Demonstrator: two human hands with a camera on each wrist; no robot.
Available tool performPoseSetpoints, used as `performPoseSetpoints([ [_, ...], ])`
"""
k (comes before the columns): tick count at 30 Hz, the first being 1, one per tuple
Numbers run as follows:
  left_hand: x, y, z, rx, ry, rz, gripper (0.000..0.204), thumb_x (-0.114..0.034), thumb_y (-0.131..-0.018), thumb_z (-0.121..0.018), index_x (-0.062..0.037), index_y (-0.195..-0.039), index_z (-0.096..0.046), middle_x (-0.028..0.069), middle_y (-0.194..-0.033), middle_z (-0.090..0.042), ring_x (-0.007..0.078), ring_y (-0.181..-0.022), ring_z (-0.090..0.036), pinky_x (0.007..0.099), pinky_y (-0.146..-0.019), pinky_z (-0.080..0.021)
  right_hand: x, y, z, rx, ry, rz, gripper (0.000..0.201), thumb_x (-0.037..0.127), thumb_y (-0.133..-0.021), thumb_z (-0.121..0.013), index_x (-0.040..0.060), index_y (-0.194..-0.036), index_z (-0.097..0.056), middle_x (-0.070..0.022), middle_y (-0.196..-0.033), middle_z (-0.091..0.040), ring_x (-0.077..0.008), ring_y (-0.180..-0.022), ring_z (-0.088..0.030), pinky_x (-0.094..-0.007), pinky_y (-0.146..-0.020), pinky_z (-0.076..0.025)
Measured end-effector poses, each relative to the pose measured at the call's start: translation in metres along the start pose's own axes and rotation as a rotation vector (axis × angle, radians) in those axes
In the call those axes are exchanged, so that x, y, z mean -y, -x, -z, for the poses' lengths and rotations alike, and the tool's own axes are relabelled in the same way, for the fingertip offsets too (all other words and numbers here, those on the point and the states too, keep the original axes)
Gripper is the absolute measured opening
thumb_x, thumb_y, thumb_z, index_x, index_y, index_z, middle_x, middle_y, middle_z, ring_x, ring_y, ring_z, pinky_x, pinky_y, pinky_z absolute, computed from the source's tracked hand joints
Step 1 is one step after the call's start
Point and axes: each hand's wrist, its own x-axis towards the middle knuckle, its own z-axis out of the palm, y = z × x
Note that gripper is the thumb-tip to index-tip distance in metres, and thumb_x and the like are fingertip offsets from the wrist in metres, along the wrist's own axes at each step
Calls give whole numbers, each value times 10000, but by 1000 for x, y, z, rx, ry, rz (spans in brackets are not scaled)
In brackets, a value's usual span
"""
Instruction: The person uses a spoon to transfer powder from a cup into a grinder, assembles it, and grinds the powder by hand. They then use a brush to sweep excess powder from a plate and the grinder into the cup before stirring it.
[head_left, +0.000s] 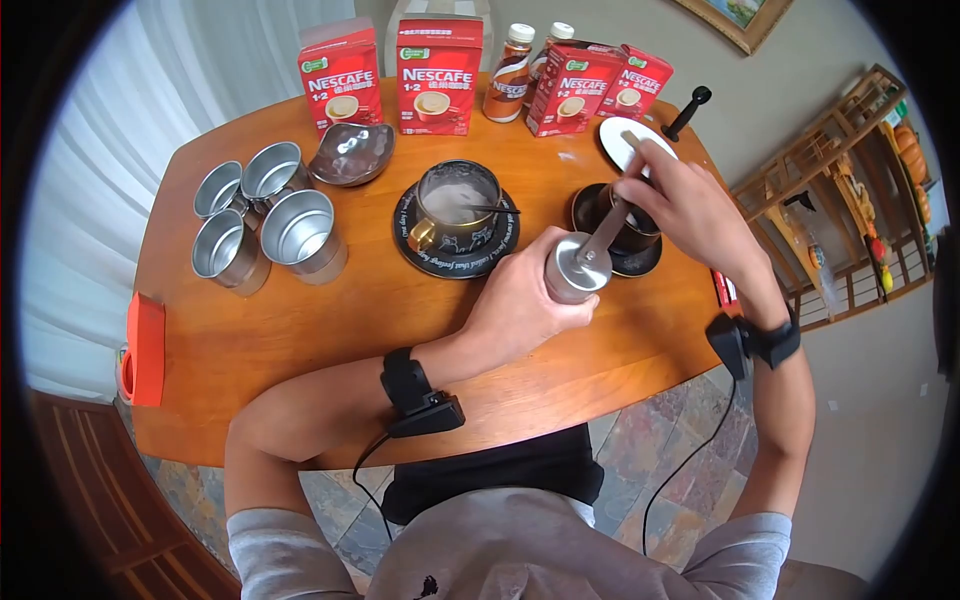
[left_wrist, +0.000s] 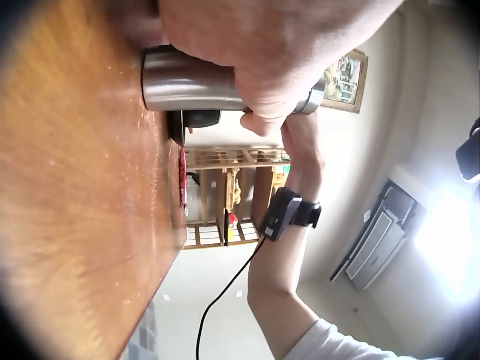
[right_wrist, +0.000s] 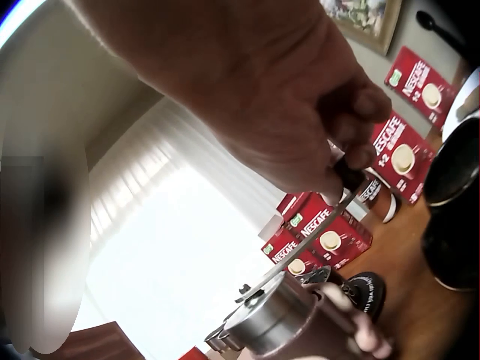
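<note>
My left hand [head_left: 515,305] wraps round the steel body of a manual coffee grinder [head_left: 580,275], near the front middle of the table. In the left wrist view the grinder body [left_wrist: 191,81] stands upright, its base right at the tabletop. The right hand [head_left: 695,205] grips the knob end of the crank handle [right_wrist: 300,244], which slants from the lid toward the back right; fingers hide most of the knob. Just behind the left hand, a black-and-gold cup [head_left: 425,237] holds pale powder and a spoon on a black saucer [head_left: 420,255]. A dark cup [head_left: 635,238] sits beneath the right hand.
Several metal cups [head_left: 305,240] cluster at left near a dark wavy bowl [head_left: 352,155]. Red Nescafe boxes [head_left: 435,85] and bottles [head_left: 508,80] line the back edge. A white plate [head_left: 618,150] and a black scoop-like tool [head_left: 688,112] lie back right; an orange-red object [head_left: 148,350] stands at the left edge.
</note>
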Motion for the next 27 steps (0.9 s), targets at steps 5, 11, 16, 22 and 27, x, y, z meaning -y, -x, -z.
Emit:
performPoseSetpoints([
  [5, -3, 1, -3, -24, -29, -24, 434, -127, -810, -866, -28, -1154, -620, 59, -1016, -696, 120, -946, -647, 317, -896, -529, 9, 68, 14, 20, 29, -101, 186, 160, -1005, -692, 36, -1070, -570, -177, -830, -712, -400, -794, -701, -476, -717, -513],
  [11, 1, 2, -3, -51, -61, -82, 462, -158, -804, -856, -25, -1185, -632, 140, -1048, -744, 206, -976, -732, 357, -906, -557, 43, 107, 22, 83, 64, -73, 185, 130, -977, -723, 34, -1040, -578, -178, -781, -676, -426, -764, -671, -477, -664, -487],
  [16, 5, 1, -1, -41, -30, -88, 450, -149, -787, -851, -37, -1171, -645, 152, -1035, -750, 245, -972, -744, 373, -895, -561, 72, 121, 33, 294, -5, -17, 247, 151, -956, -735, 57, -1060, -532, -138, -797, -678, -406, -707, -666, -497, -610, -506],
  [22, 3, 1, -2, -24, -1, -51, 379, -107, -829, -855, -55, -1128, -630, 56, -998, -703, 135, -899, -637, 335, -853, -533, 106, 108, 12, 302, -110, 324, 262, 156, -944, -732, 42, -1054, -523, -150, -872, -642, -372, -741, -685, -472, -564, -521],
  [27, -2, 3, 4, 64, 143, -12, 360, -145, -863, -811, -28, -1138, -611, 54, -895, -685, 114, -797, -595, 336, -766, -524, 127, 77, -12, 241, -151, 416, 259, 203, -931, -771, 69, -1043, -580, -92, -848, -627, -321, -759, -681, -454, -584, -510],
])
